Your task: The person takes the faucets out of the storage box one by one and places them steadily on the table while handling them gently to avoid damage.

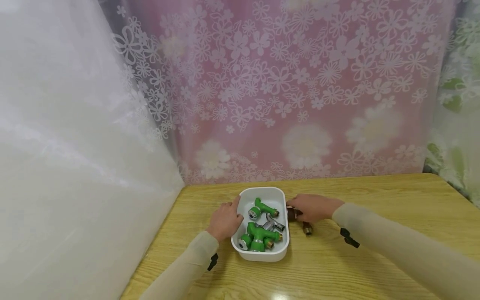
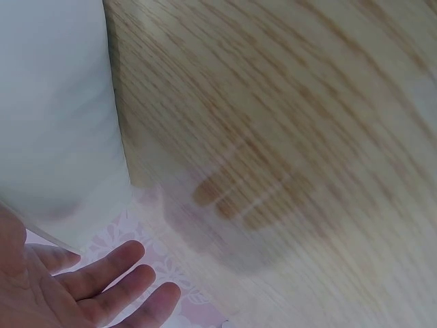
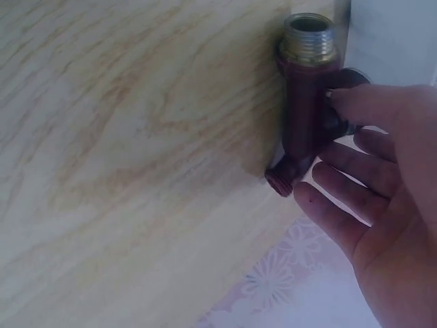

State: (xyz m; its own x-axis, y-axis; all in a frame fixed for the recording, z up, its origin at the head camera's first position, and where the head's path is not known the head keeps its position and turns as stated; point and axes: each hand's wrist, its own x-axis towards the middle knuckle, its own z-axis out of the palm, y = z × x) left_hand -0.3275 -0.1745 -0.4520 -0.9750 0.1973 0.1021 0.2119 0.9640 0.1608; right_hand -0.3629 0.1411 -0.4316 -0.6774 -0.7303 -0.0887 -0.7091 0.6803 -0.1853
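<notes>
A white plastic tub [image 1: 260,257] stands on the table with several green faucets [image 1: 265,235] and a chrome faucet [image 1: 268,225] in it. My left hand [image 1: 225,220] rests against the tub's left rim; in the left wrist view its fingers [image 2: 113,297] are fairly straight. Beside the tub's right wall, my right hand [image 1: 315,207] holds a dark red faucet [image 3: 304,113] by its handle side, thumb on the near face. The faucet's brass threaded end [image 3: 311,37] points back towards me. The fingertips behind the handle are partly hidden.
The wood-grain table [image 1: 378,216] extends on both sides of the tub. A pink flowered curtain [image 1: 285,104] hangs behind the table's far edge, and a white sheet [image 1: 75,166] hangs along the left.
</notes>
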